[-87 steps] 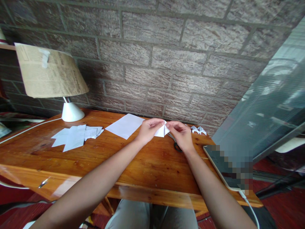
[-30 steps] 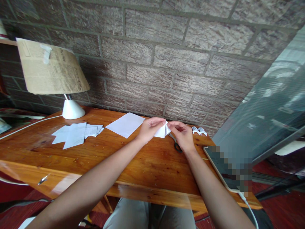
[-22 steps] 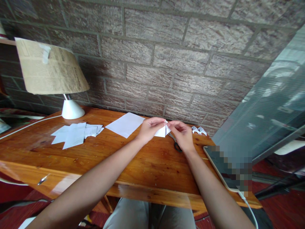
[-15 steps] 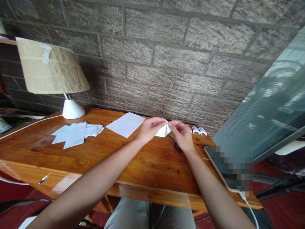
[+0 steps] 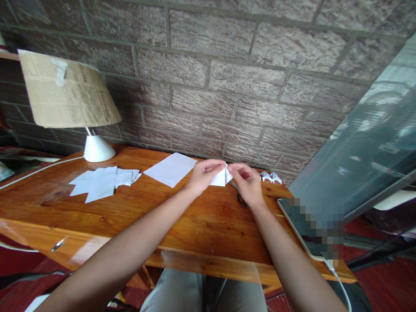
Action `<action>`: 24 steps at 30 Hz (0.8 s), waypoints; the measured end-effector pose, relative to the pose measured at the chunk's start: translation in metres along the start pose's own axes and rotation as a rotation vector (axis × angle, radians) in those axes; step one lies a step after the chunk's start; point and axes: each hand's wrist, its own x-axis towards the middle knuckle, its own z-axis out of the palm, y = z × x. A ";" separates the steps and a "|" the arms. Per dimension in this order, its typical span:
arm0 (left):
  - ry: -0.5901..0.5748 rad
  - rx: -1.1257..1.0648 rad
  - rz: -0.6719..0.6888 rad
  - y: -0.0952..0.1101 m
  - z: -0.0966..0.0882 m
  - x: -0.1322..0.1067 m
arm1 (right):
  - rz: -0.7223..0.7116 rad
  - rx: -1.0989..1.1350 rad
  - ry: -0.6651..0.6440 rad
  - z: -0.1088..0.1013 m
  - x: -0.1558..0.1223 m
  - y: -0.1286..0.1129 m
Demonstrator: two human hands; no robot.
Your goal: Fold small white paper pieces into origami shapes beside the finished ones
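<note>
Between my two hands is a small folded piece of white paper (image 5: 219, 179), held up over the back of the desk. My left hand (image 5: 205, 174) pinches its upper left side between thumb and fingers. At its upper right side my right hand (image 5: 245, 180) pinches it too, and the fingertips of both hands nearly meet at the top. A pair of scissors (image 5: 242, 199) with dark handles lies under the right hand, partly hidden by it. Small folded paper shapes (image 5: 271, 177) stand just to the right of that hand.
A white sheet (image 5: 172, 169) lies left of my hands, and a pile of cut paper pieces (image 5: 102, 183) farther left. Behind the pile stands a lamp (image 5: 98, 148) with a newsprint shade. A tablet (image 5: 299, 223) with a cable lies at the desk's right edge. A brick wall (image 5: 195, 104) rises behind.
Both hands keep their pinch on the folded paper, with hardly any movement. The whole view has shifted very slightly.
</note>
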 end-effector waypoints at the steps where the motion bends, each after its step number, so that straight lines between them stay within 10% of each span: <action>1: 0.000 -0.002 -0.005 0.000 0.000 0.000 | -0.005 -0.006 -0.005 0.000 0.000 0.000; 24: -0.008 0.017 0.026 0.003 0.001 -0.002 | 0.058 -0.002 0.055 0.004 -0.002 0.002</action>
